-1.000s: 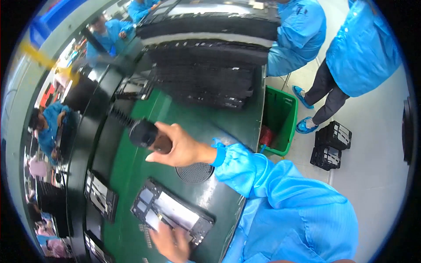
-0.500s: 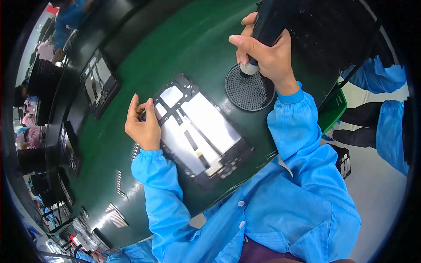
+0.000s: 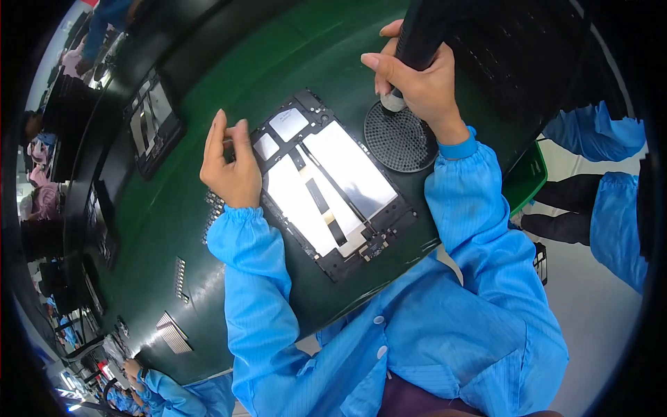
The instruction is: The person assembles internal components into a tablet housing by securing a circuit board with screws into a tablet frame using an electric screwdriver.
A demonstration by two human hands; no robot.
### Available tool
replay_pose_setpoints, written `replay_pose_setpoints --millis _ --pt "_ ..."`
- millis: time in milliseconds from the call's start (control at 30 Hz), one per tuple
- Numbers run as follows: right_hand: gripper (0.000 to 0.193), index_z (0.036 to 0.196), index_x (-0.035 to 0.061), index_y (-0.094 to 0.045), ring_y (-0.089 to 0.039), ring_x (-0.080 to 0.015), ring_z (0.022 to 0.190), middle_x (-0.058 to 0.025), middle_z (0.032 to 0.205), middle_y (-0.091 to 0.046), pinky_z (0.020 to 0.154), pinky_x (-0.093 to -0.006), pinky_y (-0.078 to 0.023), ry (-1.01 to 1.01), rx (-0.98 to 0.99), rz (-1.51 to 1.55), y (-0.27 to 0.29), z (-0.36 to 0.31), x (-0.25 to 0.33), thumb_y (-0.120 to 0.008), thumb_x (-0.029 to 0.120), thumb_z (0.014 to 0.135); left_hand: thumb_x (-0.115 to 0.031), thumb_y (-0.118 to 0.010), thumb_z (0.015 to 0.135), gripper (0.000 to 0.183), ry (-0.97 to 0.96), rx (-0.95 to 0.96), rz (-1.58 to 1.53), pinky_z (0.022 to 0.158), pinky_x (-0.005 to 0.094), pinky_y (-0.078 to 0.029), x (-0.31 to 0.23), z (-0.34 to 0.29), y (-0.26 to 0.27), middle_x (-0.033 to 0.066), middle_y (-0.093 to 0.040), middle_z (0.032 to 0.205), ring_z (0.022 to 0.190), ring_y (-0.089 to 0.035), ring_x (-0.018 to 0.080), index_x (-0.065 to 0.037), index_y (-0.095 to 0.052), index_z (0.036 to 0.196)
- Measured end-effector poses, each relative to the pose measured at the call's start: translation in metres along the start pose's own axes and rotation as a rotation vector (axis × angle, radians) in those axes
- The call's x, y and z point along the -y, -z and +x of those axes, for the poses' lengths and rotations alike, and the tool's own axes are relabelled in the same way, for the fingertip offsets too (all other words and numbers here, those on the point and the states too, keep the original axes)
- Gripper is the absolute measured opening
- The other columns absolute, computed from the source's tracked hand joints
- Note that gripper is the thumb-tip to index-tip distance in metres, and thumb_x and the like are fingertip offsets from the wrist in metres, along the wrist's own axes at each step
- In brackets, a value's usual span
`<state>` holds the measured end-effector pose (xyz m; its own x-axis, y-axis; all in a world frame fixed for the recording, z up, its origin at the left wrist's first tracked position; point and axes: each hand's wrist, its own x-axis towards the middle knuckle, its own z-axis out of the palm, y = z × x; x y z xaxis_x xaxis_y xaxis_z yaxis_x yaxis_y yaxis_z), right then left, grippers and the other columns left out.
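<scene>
In my right hand (image 3: pixel 424 83) is a black electric screwdriver (image 3: pixel 420 38), its pale lower collar over the edge of a round black screw tray (image 3: pixel 403 142) full of small holes. My left hand (image 3: pixel 233 163) is beside the upper left edge of an opened tablet (image 3: pixel 351 163). Its fingers point up, apart from the thumb, and nothing shows between them. Whether its palm touches the tablet's edge I cannot tell. Silvery panels, dark flex strips and a black frame make up the tablet's exposed inside, lying flat on the green tabletop (image 3: pixel 208 278).
Another opened tablet (image 3: pixel 149 125) lies at the far left, with a dark device (image 3: pixel 102 222) nearer. Small strips of parts (image 3: pixel 181 280) and a ribbed silvery piece (image 3: pixel 174 333) lie at left. A green bin (image 3: pixel 526 181) stands right of the table; a co-worker's blue sleeve (image 3: pixel 174 393) shows lower left.
The tablet has shifted up and to the right and turned a little. My left hand has risen slightly, its fingers closer together. My right hand still holds the screwdriver at the screw tray.
</scene>
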<state>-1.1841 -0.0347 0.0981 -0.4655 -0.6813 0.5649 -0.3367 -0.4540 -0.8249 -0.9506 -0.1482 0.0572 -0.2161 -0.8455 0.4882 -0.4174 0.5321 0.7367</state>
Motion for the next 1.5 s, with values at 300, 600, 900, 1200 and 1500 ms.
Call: replay_pose_setpoints --millis 300,600,900,1200,1500 --pt "0.027 0.092 0.0035 -0.055 -0.058 -0.0120 0.047 -0.0033 0.060 -0.058 0.046 -0.0236 -0.045 -0.025 0.001 0.012 0.007 0.001 -0.013 -0.074 0.009 0.074 -0.001 -0.055 0.088 0.022 0.026 -0.070 -0.284 0.078 0.0252 -0.050 -0.030 -0.010 0.017 0.0161 -0.065 0.098 0.082 -0.064 0.0164 0.007 -0.058 0.109" --pt "0.026 0.094 0.0000 -0.052 -0.055 -0.0096 0.047 -0.0036 0.058 -0.057 0.046 -0.0216 -0.043 -0.022 0.023 0.054 0.012 0.003 -0.014 -0.070 0.002 0.076 0.004 -0.061 0.082 0.013 0.051 0.022 -0.194 0.075 0.0235 -0.051 -0.020 -0.031 0.051 0.0075 -0.061 0.091 0.086 -0.059 0.0140 0.005 -0.064 0.095" --pt "0.025 0.099 0.0024 -0.055 -0.056 -0.0111 0.051 -0.0034 0.060 -0.057 0.052 -0.0219 -0.044 0.072 -0.016 0.068 0.026 0.006 0.000 -0.068 0.006 0.078 -0.001 -0.063 0.083 0.014 0.588 0.166 -0.595 0.068 0.0260 -0.052 -0.009 -0.070 0.065 0.0117 -0.065 0.083 0.074 -0.065 0.0190 0.008 -0.061 0.093" --pt "0.027 0.100 0.0016 -0.055 -0.059 -0.0158 0.052 -0.0058 0.062 -0.058 0.054 -0.0258 -0.049 0.056 0.088 0.257 -0.022 -0.009 0.028 -0.069 0.008 0.078 -0.008 -0.065 0.083 0.015 0.674 0.311 -0.559 0.057 0.0192 -0.046 -0.022 -0.076 0.059 0.0064 -0.065 0.077 0.067 -0.062 0.0102 0.004 -0.062 0.091" --pt "0.030 0.099 0.0019 -0.056 -0.059 -0.0121 0.053 -0.0056 0.062 -0.059 0.053 -0.0241 -0.049 0.149 0.148 0.256 -0.051 -0.018 0.054 -0.072 0.003 0.074 -0.001 -0.066 0.077 0.010 0.475 0.369 -0.371 0.060 0.0219 -0.048 -0.007 -0.063 0.054 0.0078 -0.064 0.078 0.066 -0.060 0.0103 0.006 -0.063 0.083"
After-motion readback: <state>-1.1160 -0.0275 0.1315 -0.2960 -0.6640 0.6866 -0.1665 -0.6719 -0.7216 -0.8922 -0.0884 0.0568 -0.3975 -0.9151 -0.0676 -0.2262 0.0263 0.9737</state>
